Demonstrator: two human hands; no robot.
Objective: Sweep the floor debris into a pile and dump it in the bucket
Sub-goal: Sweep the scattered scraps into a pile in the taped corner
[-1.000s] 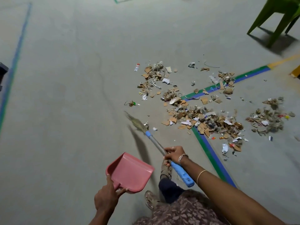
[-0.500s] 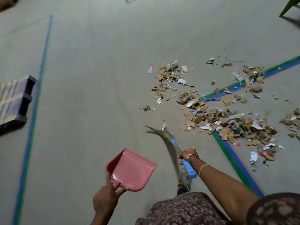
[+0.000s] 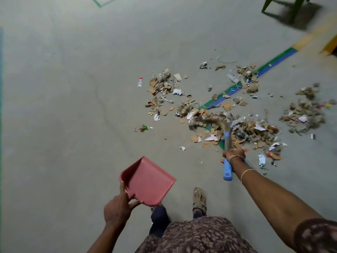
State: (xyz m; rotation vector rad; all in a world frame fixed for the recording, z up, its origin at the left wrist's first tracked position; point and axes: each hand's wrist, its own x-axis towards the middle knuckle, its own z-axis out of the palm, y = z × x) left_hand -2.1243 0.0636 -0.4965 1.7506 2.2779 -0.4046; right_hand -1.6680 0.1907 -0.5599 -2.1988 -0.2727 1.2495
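Scraps of cardboard, paper and plastic debris (image 3: 244, 128) lie scattered over the grey floor, in clumps to the right of centre. My right hand (image 3: 234, 155) grips the blue handle of a broom (image 3: 227, 143); its blurred bristles reach into the debris near the middle clump. My left hand (image 3: 116, 209) holds a pink dustpan (image 3: 147, 181) by its near edge, lifted off the floor and tilted, with nothing in it. No bucket is in view.
A green and blue floor stripe (image 3: 273, 63) runs diagonally under the debris, turning yellow at the far right. Green chair legs (image 3: 295, 8) stand at the top right. My sandalled foot (image 3: 199, 199) is just below the broom handle. A yellow object edge (image 3: 330, 46) shows at the right.
The broom head has swung right from bare floor into the debris. My view has shifted right; the dark pallet at the left is out of frame. The dustpan stays held low at the left.
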